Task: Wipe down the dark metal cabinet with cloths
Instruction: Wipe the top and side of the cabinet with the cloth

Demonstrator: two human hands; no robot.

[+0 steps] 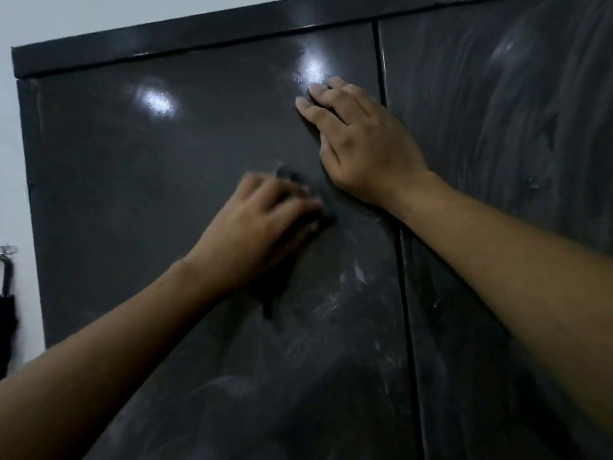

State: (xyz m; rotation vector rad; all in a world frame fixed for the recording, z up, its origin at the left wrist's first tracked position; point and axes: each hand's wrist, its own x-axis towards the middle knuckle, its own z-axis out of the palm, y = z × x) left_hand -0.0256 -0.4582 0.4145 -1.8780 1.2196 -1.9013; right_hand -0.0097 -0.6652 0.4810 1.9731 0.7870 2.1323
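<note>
Dark metal cabinet (166,200) across almost the whole view, upright and close, against a pale wall (66,14) at upper left. Two flat doors, parted by a thin vertical seam (380,61) right of centre, under a plain raised band (199,34) along the top edge. Left door (116,161) smooth and glossy up high, with two bright blotches of reflected light; lower down, dulled by pale, chalky smears. Right door (497,127) streaked all over with long greyish swipes.

Left hand (265,224) blurred, against the left door near the seam, forearm reaching up from the lower left. Fingers bent over a dark cloth (288,175) and gripping it, one corner poking out above the knuckles, a limp tail hanging below the palm.

Right hand (361,147) higher, just left of the seam, palm against the door, forearm crossing the right door from the right edge. Fingers stretched out and slightly spread, pressing a second dark cloth (316,96) flat; only a sliver between the fingertips and a thin edge beside the forefinger, hard to separate from the dark paint. Hands near each other, not touching.

At the far left edge, on the wall, a small metal hook (7,251) with something slim and black (6,313) hanging from it.
</note>
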